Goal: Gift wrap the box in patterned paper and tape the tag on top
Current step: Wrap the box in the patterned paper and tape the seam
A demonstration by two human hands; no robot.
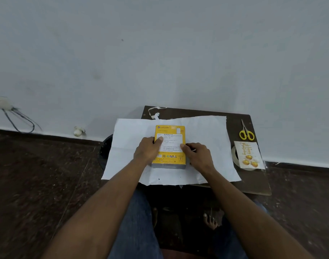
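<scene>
Yellow Lapcare box (170, 146) flat on white paper sheet (206, 131), pattern side hidden. Left hand (146, 151) gripping box's left edge, thumb on top; right hand (196, 155) fingers curled at right edge, grip unclear. Birthday tag (250, 155) covering tape roll (234, 156) beside yellow scissors (246, 132).

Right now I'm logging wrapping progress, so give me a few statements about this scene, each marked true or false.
1. The yellow box lies on the white sheet of paper. True.
2. The paper is already folded over the box. False: it lies flat under it.
3. Both hands touch the box. True: the left hand grips its left edge, the right hand its right.
4. The scissors are in the right hand. False: they lie on the board.
5. The birthday tag is taped on the box. False: it lies right of the paper.
</scene>
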